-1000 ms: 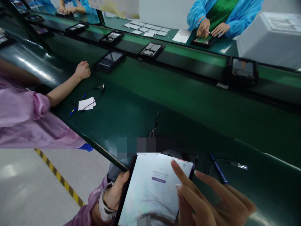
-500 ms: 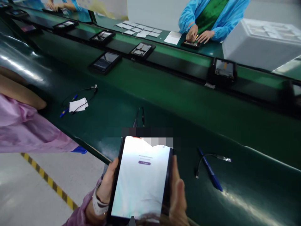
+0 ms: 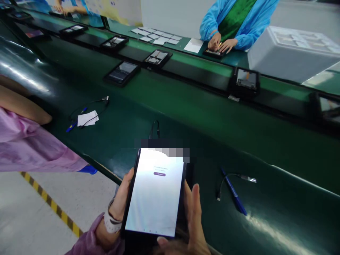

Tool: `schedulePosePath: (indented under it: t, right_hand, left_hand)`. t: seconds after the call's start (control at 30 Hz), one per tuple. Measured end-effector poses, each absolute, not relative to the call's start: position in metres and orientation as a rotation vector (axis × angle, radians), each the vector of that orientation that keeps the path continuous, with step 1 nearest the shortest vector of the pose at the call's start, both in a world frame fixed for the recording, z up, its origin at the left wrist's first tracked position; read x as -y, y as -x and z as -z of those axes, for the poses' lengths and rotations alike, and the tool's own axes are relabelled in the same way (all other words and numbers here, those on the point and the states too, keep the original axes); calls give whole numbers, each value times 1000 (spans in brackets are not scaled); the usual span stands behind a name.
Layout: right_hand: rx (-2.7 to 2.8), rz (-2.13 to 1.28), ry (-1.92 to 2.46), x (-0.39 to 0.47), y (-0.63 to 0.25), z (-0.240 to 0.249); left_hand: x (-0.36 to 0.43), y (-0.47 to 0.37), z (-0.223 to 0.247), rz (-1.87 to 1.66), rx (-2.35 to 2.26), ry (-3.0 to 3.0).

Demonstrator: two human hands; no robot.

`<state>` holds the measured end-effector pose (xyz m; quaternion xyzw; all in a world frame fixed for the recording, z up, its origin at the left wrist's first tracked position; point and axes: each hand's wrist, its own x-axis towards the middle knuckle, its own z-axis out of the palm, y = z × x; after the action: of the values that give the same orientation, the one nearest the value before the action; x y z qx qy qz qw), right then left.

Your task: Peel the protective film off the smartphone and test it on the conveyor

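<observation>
A black tablet [image 3: 155,193] with a lit white screen and a small purple button is upright in front of me, over the near edge of the green bench [image 3: 186,117]. My left hand [image 3: 120,198] grips its left edge; a white wristband sits on that wrist. My right hand [image 3: 192,216] holds its right edge and lower corner, fingers flat along the side. A blue pen [image 3: 233,193] and a short black cable [image 3: 225,180] lie on the bench just right of my right hand.
A person in a pink sleeve [image 3: 32,141] sits at my left, with a white cloth [image 3: 87,118] and a cable near them. Several tablets [image 3: 121,72] ride the conveyor. A person in a blue coat [image 3: 233,17] works opposite, beside a white foam box [image 3: 292,51].
My right hand left the screen and took the tablet's right edge. The tablet rose to upright. The pink-sleeved person's arm drew back off the bench.
</observation>
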<state>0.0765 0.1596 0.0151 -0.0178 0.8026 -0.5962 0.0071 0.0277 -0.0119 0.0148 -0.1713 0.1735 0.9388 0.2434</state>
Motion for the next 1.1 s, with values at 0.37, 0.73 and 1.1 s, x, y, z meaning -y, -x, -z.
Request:
schedulePosePath:
  t: [0.37,0.73,1.1]
  right_hand:
    - [-2377,2157,-369,-179,2,2]
    - [-3120,1280,668,-176,-51,-2]
    - [-3287,1200,780,-157,-61,3]
  left_hand:
    - [15,-35,2,-2384,-155,463]
    - [15,-30,5,-2318,-246,483]
    - [13,-28,4,-2350,-313,418]
